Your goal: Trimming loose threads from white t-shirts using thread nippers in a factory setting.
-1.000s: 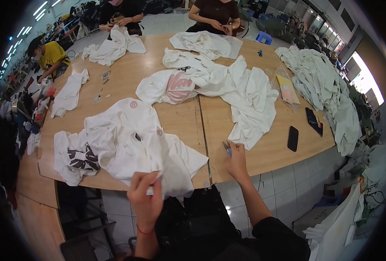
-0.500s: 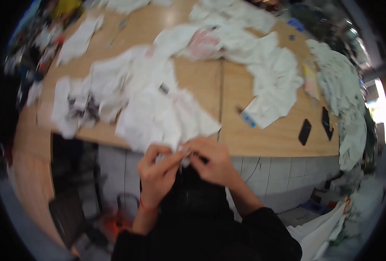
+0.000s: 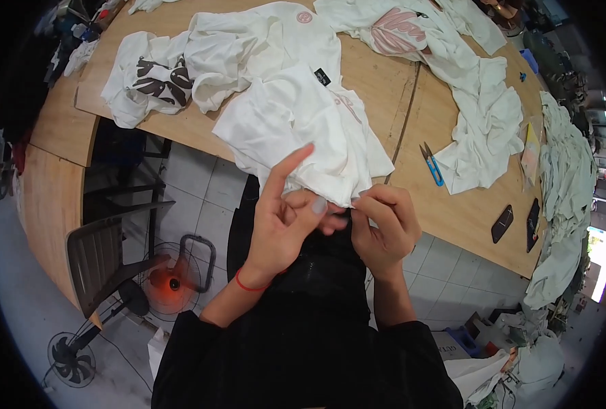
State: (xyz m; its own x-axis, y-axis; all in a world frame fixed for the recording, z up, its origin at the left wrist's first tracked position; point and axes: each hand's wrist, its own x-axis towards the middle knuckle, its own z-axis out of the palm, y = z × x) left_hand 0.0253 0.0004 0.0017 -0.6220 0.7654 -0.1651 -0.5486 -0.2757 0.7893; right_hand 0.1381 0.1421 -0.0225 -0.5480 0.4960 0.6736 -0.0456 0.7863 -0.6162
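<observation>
A white T-shirt (image 3: 286,119) with a black neck label lies over the table's front edge, its lower edge hanging toward me. My right hand (image 3: 387,225) is closed in a pinch on the hem at its near corner. Just left of that, my left hand (image 3: 282,221) has its index finger stretched up over the cloth and its thumb apart from it. The other left fingers bend by the hem, partly smeared by motion, and I see nothing gripped in them. Blue-handled thread snips (image 3: 432,167) lie on the table to the right.
More white garments lie on the wooden table (image 3: 378,92), one with a dark print (image 3: 163,82), one with a pink print (image 3: 398,33). Two dark flat objects (image 3: 502,223) sit near the right edge, by a hanging pile of pale cloth (image 3: 562,177). A chair (image 3: 101,252) and fan (image 3: 173,283) stand lower left.
Both hands were close together at the hem; now my left index finger is raised and the hands are farther apart. The view has shifted, so the table appears tilted.
</observation>
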